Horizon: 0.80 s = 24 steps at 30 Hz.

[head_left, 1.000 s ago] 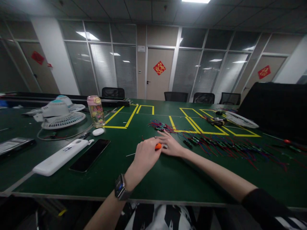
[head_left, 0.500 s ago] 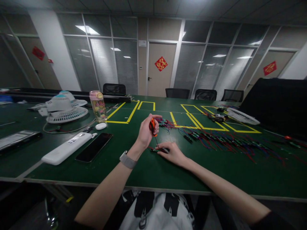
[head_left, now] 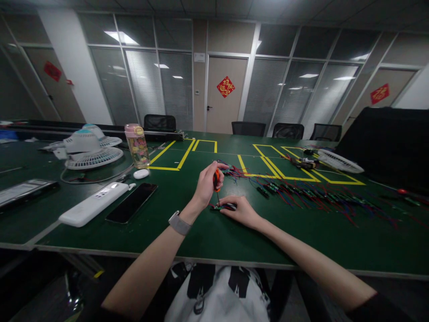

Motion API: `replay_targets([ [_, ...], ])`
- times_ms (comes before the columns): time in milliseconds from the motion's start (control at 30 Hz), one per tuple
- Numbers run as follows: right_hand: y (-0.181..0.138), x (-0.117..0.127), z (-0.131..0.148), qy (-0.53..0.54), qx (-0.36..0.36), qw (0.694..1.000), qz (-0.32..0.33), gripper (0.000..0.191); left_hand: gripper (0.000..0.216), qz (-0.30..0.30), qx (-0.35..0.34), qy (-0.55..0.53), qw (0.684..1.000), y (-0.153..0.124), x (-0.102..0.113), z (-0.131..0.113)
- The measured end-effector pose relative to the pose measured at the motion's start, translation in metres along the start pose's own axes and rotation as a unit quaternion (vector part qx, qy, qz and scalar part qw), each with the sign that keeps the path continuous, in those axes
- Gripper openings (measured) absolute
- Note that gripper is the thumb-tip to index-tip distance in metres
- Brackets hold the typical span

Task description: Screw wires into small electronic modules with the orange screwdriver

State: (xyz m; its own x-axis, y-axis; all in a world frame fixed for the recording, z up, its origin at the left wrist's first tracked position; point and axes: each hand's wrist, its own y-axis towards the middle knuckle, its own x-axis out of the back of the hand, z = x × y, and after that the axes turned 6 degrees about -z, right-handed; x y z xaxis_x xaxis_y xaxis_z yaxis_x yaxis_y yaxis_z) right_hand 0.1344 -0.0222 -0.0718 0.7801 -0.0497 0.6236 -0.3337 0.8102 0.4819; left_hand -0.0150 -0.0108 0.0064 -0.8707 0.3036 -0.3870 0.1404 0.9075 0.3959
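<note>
My left hand (head_left: 207,184) is closed around the orange and black handle of a screwdriver (head_left: 216,180). Its thin shaft points down at a small green circuit board (head_left: 216,207) with wires, which lies on the green table (head_left: 187,243). Whether the tip touches the board is too small to tell. My right hand (head_left: 241,212) rests on the table with its fingers closed on the board's right side, partly hiding it. Just beyond my left hand sits a bundle of small boards with red and blue wires (head_left: 231,170).
Several wired boards (head_left: 311,194) spread across the right side. To the left lie a black phone (head_left: 132,203), a long white device (head_left: 95,205) and a white earbud case (head_left: 141,174). A pink-lidded bottle (head_left: 137,150) and white fans (head_left: 94,156) stand behind. A black screen (head_left: 385,147) rises at right.
My left hand and the screwdriver have shifted slightly to the right, and the shaft stands more upright. My right hand stays at the board, its fingers slightly moved.
</note>
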Motion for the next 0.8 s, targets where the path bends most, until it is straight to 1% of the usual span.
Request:
replay_targets([
  [133, 0.001, 0.0, 0.001, -0.002, 0.005, 1.0, 0.01, 0.017, 0.044, 0.013, -0.01, 0.054, 0.998, 0.001, 0.002, -0.002],
  [200, 0.002, 0.001, 0.002, 0.003, 0.011, 1.0, 0.014, 0.016, 0.039, 0.019, -0.044, 0.119, 0.992, 0.001, 0.003, -0.006],
  [267, 0.002, 0.001, 0.002, 0.008, 0.015, 1.0, 0.016, 0.016, 0.035, 0.027, -0.095, 0.187, 0.977, 0.0, 0.004, -0.009],
  [333, 0.002, 0.001, 0.001, 0.013, 0.015, 1.0, 0.018, 0.016, 0.036, 0.044, -0.125, 0.214, 0.968, -0.001, 0.004, -0.011],
  [467, 0.002, 0.001, -0.001, 0.015, 0.022, 0.999, 0.029, 0.016, 0.032, 0.101, -0.129, 0.202, 0.966, -0.003, 0.005, -0.014],
  [600, 0.001, 0.0, -0.002, 0.006, 0.031, 0.999, 0.014, 0.015, 0.032, 0.172, -0.112, 0.174, 0.963, -0.003, 0.01, -0.024],
  [633, 0.001, 0.0, -0.002, 0.004, 0.031, 0.999, 0.011, 0.013, 0.033, 0.18, -0.107, 0.168, 0.963, -0.003, 0.011, -0.026],
  [700, 0.0, 0.0, -0.002, -0.001, 0.03, 1.0, 0.008, 0.01, 0.032, 0.176, -0.106, 0.162, 0.965, -0.004, 0.011, -0.028],
  [800, 0.0, 0.0, -0.002, -0.002, 0.028, 1.0, 0.01, 0.008, 0.025, 0.141, -0.124, 0.169, 0.968, -0.007, 0.008, -0.024],
])
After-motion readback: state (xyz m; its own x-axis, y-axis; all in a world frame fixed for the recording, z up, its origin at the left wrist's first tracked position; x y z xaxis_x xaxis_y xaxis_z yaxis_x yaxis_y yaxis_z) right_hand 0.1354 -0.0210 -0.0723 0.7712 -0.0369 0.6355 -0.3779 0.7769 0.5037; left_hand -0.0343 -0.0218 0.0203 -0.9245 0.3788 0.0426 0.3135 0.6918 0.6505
